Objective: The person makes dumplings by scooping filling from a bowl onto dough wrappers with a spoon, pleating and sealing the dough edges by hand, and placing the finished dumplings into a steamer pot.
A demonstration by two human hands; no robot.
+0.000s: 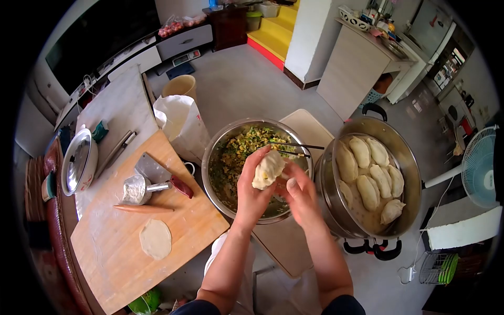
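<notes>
My left hand (250, 190) is closed around a plump, pale dumpling (266, 170), holding it up over a steel bowl (208, 190) of chopped green and yellow filling (236, 149). Close by on the right is my right hand (300, 195), its thumb raised and its fingers smeared by motion. Whether those fingers touch the dumpling cannot be made out. Dark chopsticks (296, 145) lie across the bowl's right side. A round dough wrapper (156, 239) rests flat on the wooden board (194, 223) to the left.
A deep steamer pot (328, 210) at right holds several dumplings (368, 192). On the board are a rolling pin (144, 208), a cleaver (152, 167) and a metal scoop of flour (136, 190). Behind stand a white sack (181, 126) and a fan (480, 168).
</notes>
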